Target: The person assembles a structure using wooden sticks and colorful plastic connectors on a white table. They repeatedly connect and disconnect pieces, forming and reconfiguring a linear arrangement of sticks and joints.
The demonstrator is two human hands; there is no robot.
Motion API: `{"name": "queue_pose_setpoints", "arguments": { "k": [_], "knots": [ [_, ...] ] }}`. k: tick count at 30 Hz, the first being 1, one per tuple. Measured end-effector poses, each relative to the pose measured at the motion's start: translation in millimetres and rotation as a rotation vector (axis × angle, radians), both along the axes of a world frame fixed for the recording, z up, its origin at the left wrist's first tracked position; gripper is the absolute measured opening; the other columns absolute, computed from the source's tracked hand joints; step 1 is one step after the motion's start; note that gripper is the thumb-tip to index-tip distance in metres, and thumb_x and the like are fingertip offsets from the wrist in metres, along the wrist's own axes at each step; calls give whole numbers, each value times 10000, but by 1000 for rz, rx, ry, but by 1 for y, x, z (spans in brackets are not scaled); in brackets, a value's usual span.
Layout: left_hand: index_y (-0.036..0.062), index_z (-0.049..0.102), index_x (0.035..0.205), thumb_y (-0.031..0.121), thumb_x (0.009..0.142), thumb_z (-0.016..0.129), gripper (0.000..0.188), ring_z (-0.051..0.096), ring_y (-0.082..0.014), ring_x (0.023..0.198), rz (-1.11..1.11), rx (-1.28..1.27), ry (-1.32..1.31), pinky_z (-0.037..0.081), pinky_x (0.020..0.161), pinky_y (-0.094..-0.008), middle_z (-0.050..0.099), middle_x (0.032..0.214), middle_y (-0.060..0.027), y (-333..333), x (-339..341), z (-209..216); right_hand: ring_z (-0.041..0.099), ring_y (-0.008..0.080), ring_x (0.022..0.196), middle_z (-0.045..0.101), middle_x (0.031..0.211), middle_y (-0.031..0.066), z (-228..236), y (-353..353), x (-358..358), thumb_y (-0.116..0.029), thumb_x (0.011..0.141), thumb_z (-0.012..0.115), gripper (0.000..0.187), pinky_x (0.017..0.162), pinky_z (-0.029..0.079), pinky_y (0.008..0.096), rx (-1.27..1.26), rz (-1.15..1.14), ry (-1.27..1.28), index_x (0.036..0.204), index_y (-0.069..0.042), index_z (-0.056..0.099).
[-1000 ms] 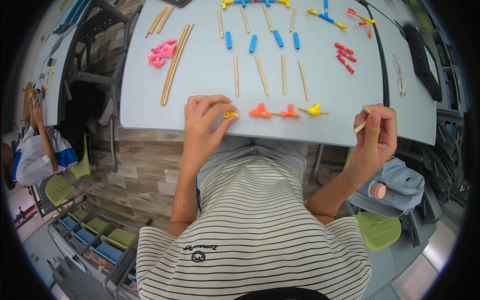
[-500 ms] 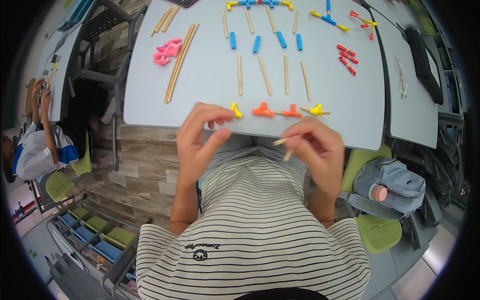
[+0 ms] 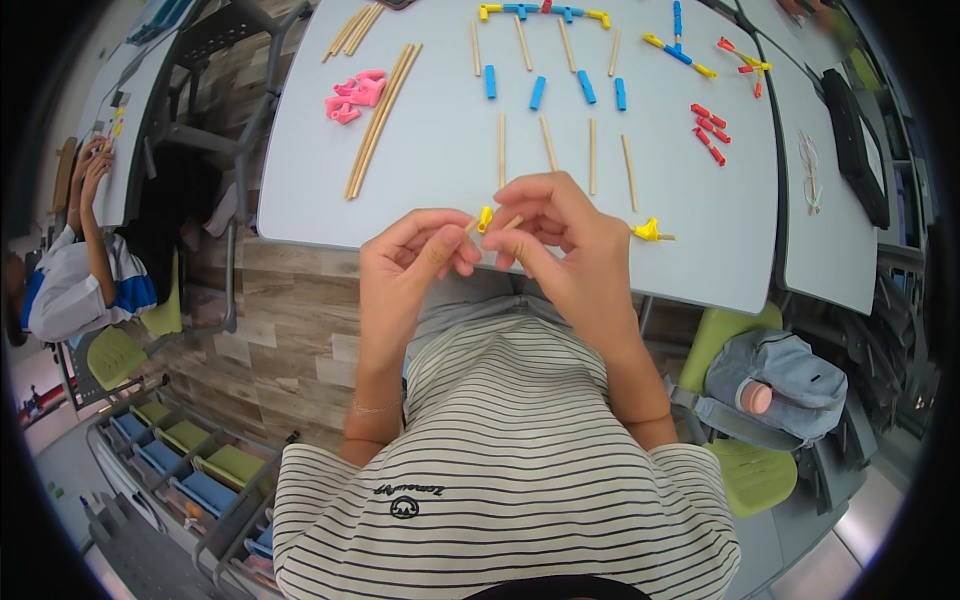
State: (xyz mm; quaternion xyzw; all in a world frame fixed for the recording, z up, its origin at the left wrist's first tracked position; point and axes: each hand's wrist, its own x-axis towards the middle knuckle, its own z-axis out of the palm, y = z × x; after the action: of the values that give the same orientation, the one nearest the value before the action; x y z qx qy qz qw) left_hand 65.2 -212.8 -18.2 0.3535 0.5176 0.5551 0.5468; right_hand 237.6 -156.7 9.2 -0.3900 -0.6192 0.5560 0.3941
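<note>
Both hands are close together over the table's near edge. My left hand (image 3: pixel 415 262) pinches a short wooden stick (image 3: pixel 471 226) between thumb and fingers. Another short wooden stick (image 3: pixel 513 222) is in the fingertips of my right hand (image 3: pixel 568 238), its end pointing toward the left hand. Just beyond and between the fingertips lies a yellow connector (image 3: pixel 486 217), with a gap to both hands. To the right of my right hand rests a second yellow connector (image 3: pixel 648 230) with a stick through it. My right hand covers the table spot beside it.
Farther up the table (image 3: pixel 300 200) lie rows of wooden sticks (image 3: pixel 593 155) and blue tubes (image 3: pixel 538 93), pink connectors (image 3: pixel 357 93), long sticks (image 3: pixel 385 120), red pieces (image 3: pixel 711 133) and a yellow-blue assembly (image 3: pixel 545 13). A backpack (image 3: pixel 780 380) sits at right; another person (image 3: pixel 90 270) works at left.
My right hand has moved left toward my left hand, now covering the orange connectors. The two sticks it held are now split between both hands. The table appears shifted slightly right.
</note>
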Motion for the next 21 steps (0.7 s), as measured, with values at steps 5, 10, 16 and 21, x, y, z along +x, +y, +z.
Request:
{"name": "queue_pose_setpoints", "arguments": {
  "k": [5, 10, 16, 21],
  "knots": [
    [-33, 696, 1074, 166, 986, 677, 218, 536, -51, 709, 151, 106, 61, 374, 628, -203, 683, 806, -16, 6, 10, -1, 693, 105, 649, 709, 770, 78, 8, 11, -18, -47, 844, 764, 262, 576, 548, 219, 42, -18, -44, 1056, 0, 618],
    [-10, 673, 1071, 197, 1003, 663, 217, 497, -39, 714, 101, 104, 86, 353, 644, -200, 695, 825, -14, 9, 13, -1, 700, 114, 644, 713, 781, 81, -3, 16, -25, -66, 834, 782, 190, 572, 552, 217, 131, -91, -51, 965, 7, 666],
    [-21, 610, 1096, 150, 1032, 610, 183, 684, -118, 867, 8, 88, 20, 512, 868, -264, 742, 890, -105, 11, 10, 0, 676, 99, 642, 699, 791, 60, 1, 16, -24, -36, 860, 745, 100, 540, 523, 211, 28, -129, -8, 940, 5, 701],
    [9, 639, 1096, 200, 1015, 643, 207, 457, -36, 699, 40, 106, -31, 341, 656, -199, 694, 792, -13, 16, 19, 2, 648, 88, 628, 673, 792, 37, -9, 19, -25, -39, 880, 729, 64, 515, 486, 212, 108, -143, -4, 926, -5, 699]
  ]
}}
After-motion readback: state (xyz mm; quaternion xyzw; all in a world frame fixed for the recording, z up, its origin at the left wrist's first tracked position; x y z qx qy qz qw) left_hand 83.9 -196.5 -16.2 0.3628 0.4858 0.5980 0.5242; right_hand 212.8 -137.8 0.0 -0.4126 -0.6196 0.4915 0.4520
